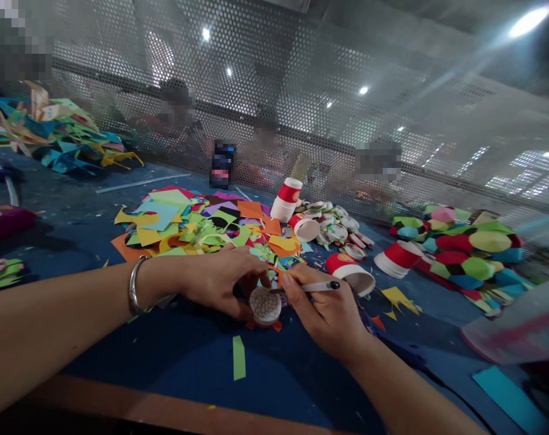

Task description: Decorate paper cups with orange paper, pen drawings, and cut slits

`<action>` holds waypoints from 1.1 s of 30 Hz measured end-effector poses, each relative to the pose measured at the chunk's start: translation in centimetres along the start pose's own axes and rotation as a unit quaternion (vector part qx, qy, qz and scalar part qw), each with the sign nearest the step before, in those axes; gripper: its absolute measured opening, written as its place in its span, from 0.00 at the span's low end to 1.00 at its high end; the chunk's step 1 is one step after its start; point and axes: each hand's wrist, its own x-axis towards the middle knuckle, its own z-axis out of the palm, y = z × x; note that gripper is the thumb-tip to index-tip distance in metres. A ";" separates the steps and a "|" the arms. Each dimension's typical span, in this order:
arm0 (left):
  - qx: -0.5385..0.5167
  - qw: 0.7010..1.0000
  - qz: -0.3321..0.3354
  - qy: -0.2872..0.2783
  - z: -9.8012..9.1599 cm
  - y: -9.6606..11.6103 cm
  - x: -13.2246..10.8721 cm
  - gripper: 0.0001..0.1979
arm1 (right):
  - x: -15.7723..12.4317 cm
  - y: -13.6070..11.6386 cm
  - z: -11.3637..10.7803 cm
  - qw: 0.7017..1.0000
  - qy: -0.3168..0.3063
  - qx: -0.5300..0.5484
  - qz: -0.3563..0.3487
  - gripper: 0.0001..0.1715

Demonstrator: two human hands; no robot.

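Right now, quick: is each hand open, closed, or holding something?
Left hand: closed on the round white disc.
Right hand: closed on the pen, with its tip at the disc.

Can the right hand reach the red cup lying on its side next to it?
Probably yes. The red cup lies just past the right hand, with nothing standing between. That hand is full with a pen, though, so grabbing would be awkward.

Person's left hand (220, 281) curled palm-down, right hand (329, 315) in pinching grip
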 end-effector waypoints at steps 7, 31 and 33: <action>0.013 1.000 -0.010 0.004 0.2 0.0 -0.2 0.21 | -0.2 0.1 0.3 0.998 -0.017 -0.027 -0.049 0.12; 0.006 0.999 -0.038 -0.015 -0.4 0.9 0.0 0.21 | -0.3 -0.4 0.0 0.999 0.016 -0.021 -0.039 0.13; 0.009 0.999 -0.031 -0.011 -0.3 0.8 0.0 0.21 | -0.3 -0.4 0.0 0.999 0.012 -0.017 -0.028 0.14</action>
